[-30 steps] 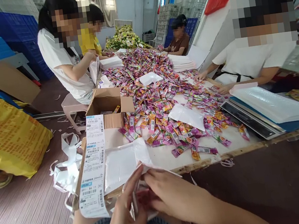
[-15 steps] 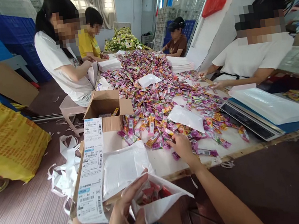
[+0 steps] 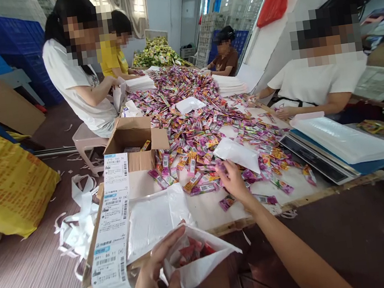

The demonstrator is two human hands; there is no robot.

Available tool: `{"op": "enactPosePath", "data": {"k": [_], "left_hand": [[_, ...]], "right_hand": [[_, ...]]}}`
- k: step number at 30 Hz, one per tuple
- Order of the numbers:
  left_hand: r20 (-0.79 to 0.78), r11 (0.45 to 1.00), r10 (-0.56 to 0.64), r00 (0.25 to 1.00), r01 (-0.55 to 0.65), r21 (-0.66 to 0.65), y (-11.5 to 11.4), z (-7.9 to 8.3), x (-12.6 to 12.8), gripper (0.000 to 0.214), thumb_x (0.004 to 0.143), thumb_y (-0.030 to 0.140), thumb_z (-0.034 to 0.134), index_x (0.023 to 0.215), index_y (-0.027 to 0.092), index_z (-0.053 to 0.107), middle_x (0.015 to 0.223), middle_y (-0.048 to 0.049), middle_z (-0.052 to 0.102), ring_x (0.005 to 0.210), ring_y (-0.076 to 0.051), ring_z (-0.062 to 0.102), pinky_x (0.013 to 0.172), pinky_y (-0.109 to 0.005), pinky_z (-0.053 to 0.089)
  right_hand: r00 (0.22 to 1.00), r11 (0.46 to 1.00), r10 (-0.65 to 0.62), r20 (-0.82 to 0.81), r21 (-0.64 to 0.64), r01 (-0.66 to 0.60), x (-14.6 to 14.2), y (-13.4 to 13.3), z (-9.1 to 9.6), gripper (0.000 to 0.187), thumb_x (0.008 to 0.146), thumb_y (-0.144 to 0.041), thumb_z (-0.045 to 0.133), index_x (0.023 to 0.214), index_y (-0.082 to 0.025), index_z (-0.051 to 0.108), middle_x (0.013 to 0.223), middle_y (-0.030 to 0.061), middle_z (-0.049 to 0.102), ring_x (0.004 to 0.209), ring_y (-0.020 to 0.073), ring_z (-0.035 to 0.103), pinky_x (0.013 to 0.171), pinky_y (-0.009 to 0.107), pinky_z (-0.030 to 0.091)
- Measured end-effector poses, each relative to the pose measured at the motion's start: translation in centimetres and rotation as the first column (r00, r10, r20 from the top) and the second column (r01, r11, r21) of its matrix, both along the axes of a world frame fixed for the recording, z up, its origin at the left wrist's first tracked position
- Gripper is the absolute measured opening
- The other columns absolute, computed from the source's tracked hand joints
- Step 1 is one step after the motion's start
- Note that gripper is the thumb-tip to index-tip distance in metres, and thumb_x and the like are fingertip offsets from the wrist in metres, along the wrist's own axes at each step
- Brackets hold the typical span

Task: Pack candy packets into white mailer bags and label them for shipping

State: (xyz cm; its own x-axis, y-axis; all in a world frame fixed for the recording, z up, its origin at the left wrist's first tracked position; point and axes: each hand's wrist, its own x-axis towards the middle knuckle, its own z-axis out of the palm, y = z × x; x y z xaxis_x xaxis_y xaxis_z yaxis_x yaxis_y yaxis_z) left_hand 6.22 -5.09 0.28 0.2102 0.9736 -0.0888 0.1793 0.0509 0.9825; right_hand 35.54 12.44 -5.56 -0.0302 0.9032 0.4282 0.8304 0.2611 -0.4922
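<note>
My left hand (image 3: 157,269) grips the edge of a white mailing bag (image 3: 208,268) above my lap. The bag's mouth gapes, and red packets (image 3: 192,250) show inside it. Over the near side of the table, my right hand (image 3: 235,181) is closed, with a small purple packet (image 3: 220,167) at its fingertips, partly blurred. Around that hand lie many purple and orange snack packets (image 3: 203,188), loose in a wide heap. A closed white bag (image 3: 237,154) rests on the packets just beyond my right hand.
Left of the heap stand an open cardboard box (image 3: 131,138), a strip of printed labels (image 3: 109,254) and flat white bags (image 3: 155,219). A scale (image 3: 317,158) and stacked white bags (image 3: 343,138) sit at right. Several people work around the table (image 3: 208,212).
My right hand has lifted slightly from the heap, with a purple packet at its fingertips. My left hand still holds the bag. The whole view has shifted a little.
</note>
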Motion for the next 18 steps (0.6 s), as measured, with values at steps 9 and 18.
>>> {"op": "enactPosePath", "data": {"k": [9, 18], "left_hand": [[-0.041, 0.998, -0.063, 0.997, 0.064, 0.004, 0.3, -0.9, -0.7, 0.057, 0.081, 0.009, 0.047, 0.131, 0.035, 0.048, 0.143, 0.0038, 0.048, 0.136, -0.017, 0.036, 0.115, -0.036, 0.023], [0.001, 1.000, 0.006, 1.000, -0.006, -0.004, -0.2, -0.3, -0.3, 0.051, 0.082, 0.012, 0.047, 0.128, 0.032, 0.052, 0.140, 0.0013, 0.052, 0.133, -0.019, 0.040, 0.115, -0.035, 0.025]], "right_hand": [[0.599, 0.989, -0.147, -0.787, -0.116, 0.091, 0.0, -1.8, 1.8, 0.040, 0.075, -0.060, 0.059, 0.081, -0.020, 0.059, 0.075, 0.0001, 0.063, 0.076, 0.0178, 0.057, 0.072, 0.029, 0.044], [0.791, 0.918, 0.016, -0.611, -0.305, -0.254, -7.2, -7.1, -1.9, 0.029, 0.085, -0.047, 0.051, 0.087, -0.019, 0.057, 0.081, 0.0021, 0.063, 0.075, 0.0161, 0.057, 0.071, 0.029, 0.047]]}}
